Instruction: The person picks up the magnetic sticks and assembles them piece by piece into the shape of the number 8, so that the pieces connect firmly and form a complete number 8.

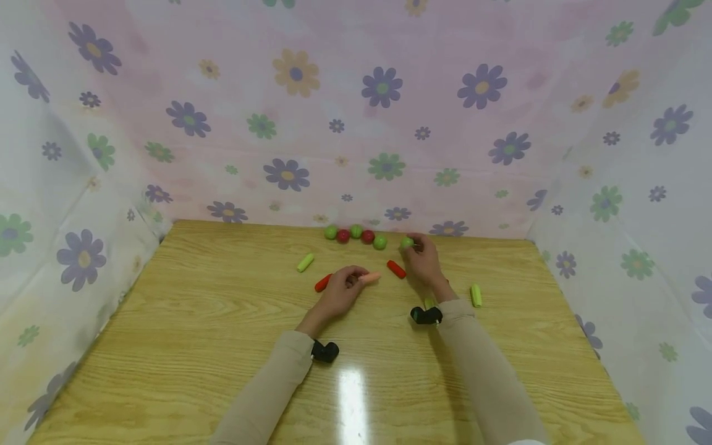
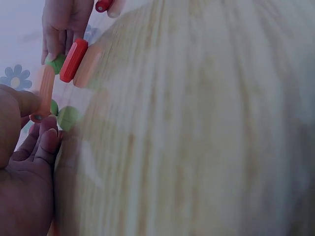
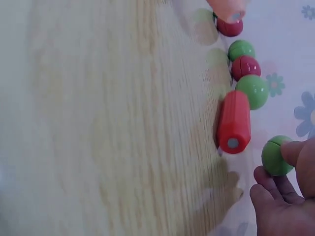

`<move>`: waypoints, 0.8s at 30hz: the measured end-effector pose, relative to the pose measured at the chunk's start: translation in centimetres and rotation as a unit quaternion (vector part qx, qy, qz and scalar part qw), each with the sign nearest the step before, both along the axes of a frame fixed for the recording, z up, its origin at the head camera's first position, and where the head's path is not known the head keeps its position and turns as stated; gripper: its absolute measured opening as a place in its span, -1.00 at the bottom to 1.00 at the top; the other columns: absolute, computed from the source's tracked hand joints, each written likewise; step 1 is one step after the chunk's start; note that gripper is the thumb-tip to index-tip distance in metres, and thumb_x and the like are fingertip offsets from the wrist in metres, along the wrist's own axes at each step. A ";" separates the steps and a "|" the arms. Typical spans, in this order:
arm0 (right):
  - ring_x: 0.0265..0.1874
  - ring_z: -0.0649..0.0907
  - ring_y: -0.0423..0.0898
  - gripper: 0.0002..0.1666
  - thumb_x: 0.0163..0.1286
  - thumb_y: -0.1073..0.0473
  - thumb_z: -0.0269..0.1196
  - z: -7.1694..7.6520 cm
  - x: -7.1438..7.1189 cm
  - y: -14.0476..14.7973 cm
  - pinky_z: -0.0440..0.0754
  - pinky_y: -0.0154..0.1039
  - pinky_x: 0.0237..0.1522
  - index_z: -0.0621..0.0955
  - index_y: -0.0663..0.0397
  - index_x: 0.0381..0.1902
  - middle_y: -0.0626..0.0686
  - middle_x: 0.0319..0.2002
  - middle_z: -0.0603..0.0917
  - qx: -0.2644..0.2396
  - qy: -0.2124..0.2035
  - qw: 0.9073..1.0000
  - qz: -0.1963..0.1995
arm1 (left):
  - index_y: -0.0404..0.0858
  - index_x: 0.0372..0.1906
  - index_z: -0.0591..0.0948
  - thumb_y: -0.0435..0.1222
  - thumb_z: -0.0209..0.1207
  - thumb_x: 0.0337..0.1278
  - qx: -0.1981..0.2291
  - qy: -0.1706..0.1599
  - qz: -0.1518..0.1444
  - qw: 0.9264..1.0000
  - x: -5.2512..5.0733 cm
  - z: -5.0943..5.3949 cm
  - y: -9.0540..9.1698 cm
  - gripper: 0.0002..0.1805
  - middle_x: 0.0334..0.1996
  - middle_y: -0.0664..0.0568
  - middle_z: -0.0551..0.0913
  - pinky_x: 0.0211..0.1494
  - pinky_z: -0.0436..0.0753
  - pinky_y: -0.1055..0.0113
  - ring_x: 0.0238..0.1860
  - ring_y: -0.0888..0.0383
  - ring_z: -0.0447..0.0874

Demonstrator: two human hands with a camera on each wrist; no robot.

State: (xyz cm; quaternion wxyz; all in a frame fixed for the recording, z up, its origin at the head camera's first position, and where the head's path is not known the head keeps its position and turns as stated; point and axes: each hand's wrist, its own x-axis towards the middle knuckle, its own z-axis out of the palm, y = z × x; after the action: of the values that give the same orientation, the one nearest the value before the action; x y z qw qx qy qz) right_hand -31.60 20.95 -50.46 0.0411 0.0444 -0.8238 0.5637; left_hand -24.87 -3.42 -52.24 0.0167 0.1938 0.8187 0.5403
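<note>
My left hand pinches a peach-orange ribbed stick between thumb and fingers, just over the table. In the left wrist view this stick has a grey disc in its lower end. My right hand holds a green ball at the table's back edge, thumb on one side and fingers on the other. A groove shows across that ball in the right wrist view. Left of it, green and red balls stand in a row. A red stick lies between my two hands.
Another red stick lies partly behind my left hand, with a yellow-green stick beyond it. A second yellow-green stick lies right of my right wrist; a third is partly covered by the wrist camera. Flowered cloth closes the table's back and sides.
</note>
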 end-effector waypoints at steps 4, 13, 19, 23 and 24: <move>0.24 0.50 0.29 -0.53 0.59 0.32 0.05 0.4 0.4 -0.5 0.47 0.14 0.29 0.38 0.40 0.37 0.38 0.28 0.45 -0.019 0.008 0.999 -0.024 | -0.23 0.15 0.64 -0.15 0.13 0.51 0.012 -0.006 -0.005 1.000 -0.1 -0.3 -0.2 -0.68 -0.04 -0.06 0.68 -0.10 0.61 0.26 -0.25 0.15 0.61; 0.00 0.69 0.22 -0.56 0.54 0.32 0.17 0.8 1.3 -2.0 0.66 -0.01 0.11 0.47 0.47 0.27 0.43 0.10 0.57 -0.131 0.078 0.987 -0.054 | -0.25 0.12 0.64 -0.17 0.16 0.49 0.037 -0.008 -0.002 0.999 -0.2 -0.5 -0.3 -0.70 -0.01 -0.10 0.69 -0.06 0.66 0.21 -0.18 0.09 0.69; -0.21 0.75 -0.17 -0.60 0.52 0.36 0.17 0.3 2.5 -3.1 0.69 -0.30 0.00 0.47 0.48 0.23 0.42 0.04 0.57 -0.230 0.080 0.969 -0.046 | -0.22 0.12 0.65 -0.16 0.17 0.48 0.056 -0.011 0.008 0.998 0.0 -0.4 -0.4 -0.71 0.01 -0.09 0.69 -0.04 0.66 0.17 -0.16 0.05 0.71; -0.23 0.75 -0.22 -0.60 0.52 0.41 0.14 -0.3 3.2 -3.7 0.70 -0.31 -0.02 0.44 0.53 0.23 0.38 0.02 0.57 -0.268 0.080 0.959 -0.036 | -0.22 0.12 0.65 -0.17 0.16 0.50 0.063 -0.010 0.016 0.998 -0.1 -0.4 -0.4 -0.72 0.02 -0.08 0.69 -0.05 0.65 0.18 -0.15 0.06 0.70; -0.23 0.75 -0.22 -0.60 0.52 0.41 0.14 -0.4 3.3 -3.9 0.70 -0.31 -0.02 0.44 0.53 0.23 0.35 0.00 0.58 -0.271 0.081 0.958 -0.034 | -0.22 0.12 0.65 -0.17 0.15 0.50 0.064 -0.012 0.020 0.998 -0.1 -0.4 -0.4 -0.72 0.03 -0.08 0.69 -0.05 0.65 0.19 -0.14 0.06 0.69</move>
State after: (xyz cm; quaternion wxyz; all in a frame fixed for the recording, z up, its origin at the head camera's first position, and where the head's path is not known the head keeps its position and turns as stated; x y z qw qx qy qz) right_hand -28.28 17.03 -50.90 0.1374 0.0488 -0.6348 0.7588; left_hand -24.94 -3.81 -52.62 0.0031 0.1721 0.7861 0.5937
